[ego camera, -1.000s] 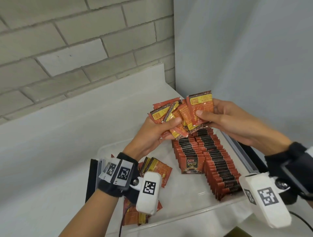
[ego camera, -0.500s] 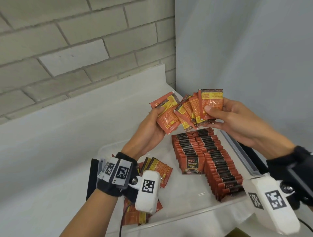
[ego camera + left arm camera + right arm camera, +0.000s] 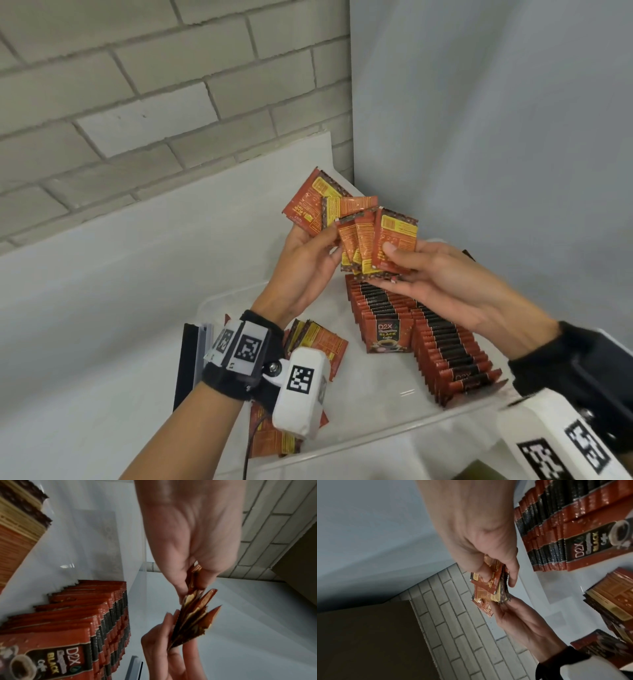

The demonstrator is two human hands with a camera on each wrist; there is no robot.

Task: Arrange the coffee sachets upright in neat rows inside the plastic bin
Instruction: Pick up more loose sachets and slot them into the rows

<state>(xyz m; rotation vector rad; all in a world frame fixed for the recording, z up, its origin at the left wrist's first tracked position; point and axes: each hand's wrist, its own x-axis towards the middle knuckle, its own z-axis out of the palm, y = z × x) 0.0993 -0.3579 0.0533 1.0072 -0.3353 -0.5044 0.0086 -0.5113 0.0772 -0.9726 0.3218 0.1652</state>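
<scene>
Above the clear plastic bin (image 3: 376,437), both hands hold red-and-yellow coffee sachets. My left hand (image 3: 318,241) pinches two sachets (image 3: 308,202) by their lower edge, tilted up and to the left. My right hand (image 3: 397,265) grips a fan of several sachets (image 3: 394,233), thumb on the front one. The two bunches overlap in the middle. In the left wrist view the fan (image 3: 193,622) spreads between the two hands. Two rows of upright sachets (image 3: 387,329) stand in the bin's right half, the longer row (image 3: 452,359) along its right wall.
Loose sachets (image 3: 317,342) lie flat in the bin's left part, partly under my left wrist camera. A brick wall (image 3: 137,102) rises behind and a grey panel (image 3: 496,137) to the right. A black and white strip (image 3: 191,363) stands beside the bin's left wall.
My left hand drew sachets out of the shared bunch to the left, then brought them back against the right hand's fan, higher and tilted. The rows in the bin have not moved.
</scene>
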